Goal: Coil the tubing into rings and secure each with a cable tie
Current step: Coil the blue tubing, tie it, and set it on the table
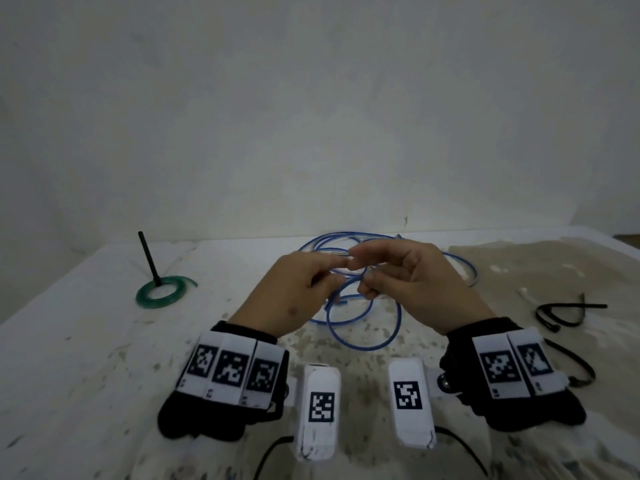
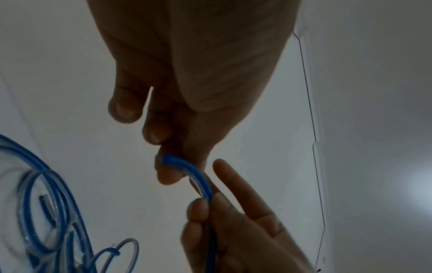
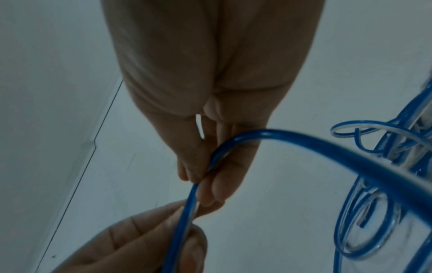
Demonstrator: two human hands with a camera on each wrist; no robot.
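Loose blue tubing (image 1: 360,320) lies in several loops on the white table (image 1: 86,341), in front of and under my raised hands. My left hand (image 1: 311,282) pinches a stretch of the blue tubing (image 2: 198,177) between thumb and fingers. Close beside it, my right hand (image 1: 388,271) pinches the same stretch of tubing (image 3: 233,146), index finger pointing left. The two hands nearly touch above the loops. A green tubing ring (image 1: 161,292) lies flat at the left around a black upright peg (image 1: 149,258).
Black cable ties (image 1: 561,315) lie on the table at the right, one more (image 1: 578,370) by my right wrist. A bare white wall (image 1: 311,98) stands right behind the table. More blue loops (image 3: 374,212) pile up at the right of the right wrist view.
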